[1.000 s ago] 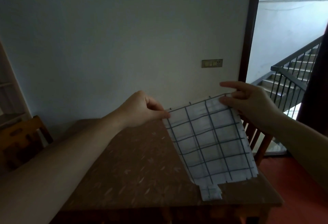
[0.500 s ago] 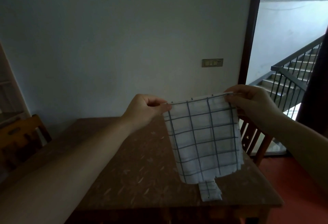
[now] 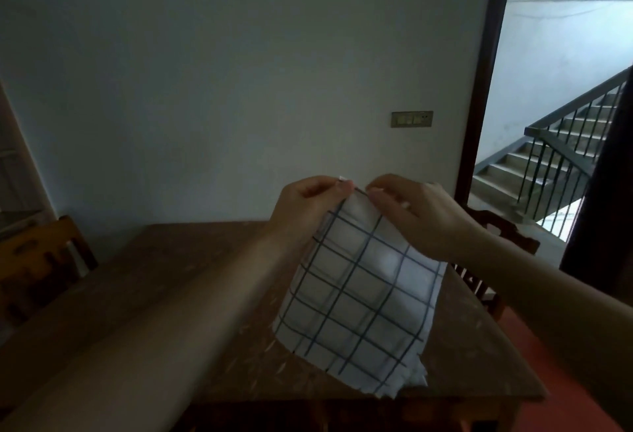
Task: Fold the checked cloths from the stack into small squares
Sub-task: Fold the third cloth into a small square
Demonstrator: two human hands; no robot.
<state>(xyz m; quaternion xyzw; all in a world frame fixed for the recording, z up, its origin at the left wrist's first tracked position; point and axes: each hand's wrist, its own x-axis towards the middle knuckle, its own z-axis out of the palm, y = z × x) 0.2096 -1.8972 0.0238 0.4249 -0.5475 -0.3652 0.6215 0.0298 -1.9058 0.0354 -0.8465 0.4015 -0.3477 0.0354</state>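
A white cloth with a dark blue check [image 3: 359,298] hangs in the air over the right half of the brown table [image 3: 171,294]. My left hand [image 3: 305,205] pinches its top edge from the left. My right hand [image 3: 414,215] pinches the same top edge from the right. The two hands almost touch, so the cloth hangs doubled beneath them. Its lower edge reaches down to the table near the front right corner, where a small piece of white checked cloth [image 3: 419,376] peeks out from behind it.
A wooden chair [image 3: 37,270] stands at the table's left and another chair [image 3: 493,226] at its far right side. An open doorway [image 3: 555,123] on the right leads to a staircase with a dark railing. A switch plate [image 3: 412,119] is on the wall.
My hands have come together, bringing the cloth's two top corners side by side. The cloth, spread flat between them before, now hangs doubled and lower over the table.
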